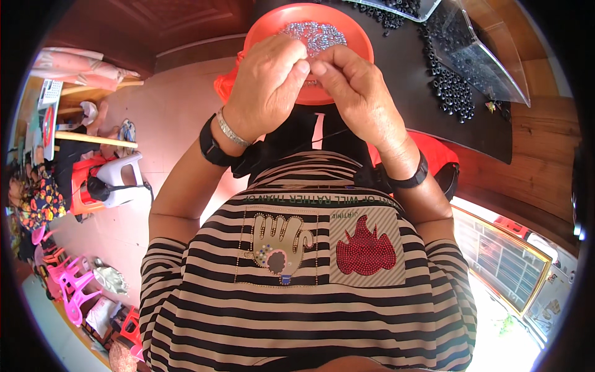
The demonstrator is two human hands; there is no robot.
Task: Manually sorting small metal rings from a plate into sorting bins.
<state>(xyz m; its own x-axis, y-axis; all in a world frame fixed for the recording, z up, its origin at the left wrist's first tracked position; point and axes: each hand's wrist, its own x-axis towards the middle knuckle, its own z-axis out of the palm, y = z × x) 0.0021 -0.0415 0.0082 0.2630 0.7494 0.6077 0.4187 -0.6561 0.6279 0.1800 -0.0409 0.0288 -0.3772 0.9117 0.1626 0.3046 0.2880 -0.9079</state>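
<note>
1. Nearest the camera, a black-and-white striped shirt (297,297) with a beaded hand patch and a red flame patch is seen.
2. Both forearms are raised from it; a black wristband (212,149) and a silver bracelet (232,131) are worn on the left wrist, a black band (411,178) on the right.
3. The left hand (266,87) and right hand (353,93) are brought together over the near rim of an orange bowl (359,31). The fingers of both are curled narrow, tips meeting; what is pinched between them cannot be told.
4. Small silver metal pieces (313,34) are heaped in the bowl, just beyond the fingertips.
5. Farther right, small black rings (452,93) are scattered on a black mat (409,105), beside a clear plastic tray (477,49).
</note>
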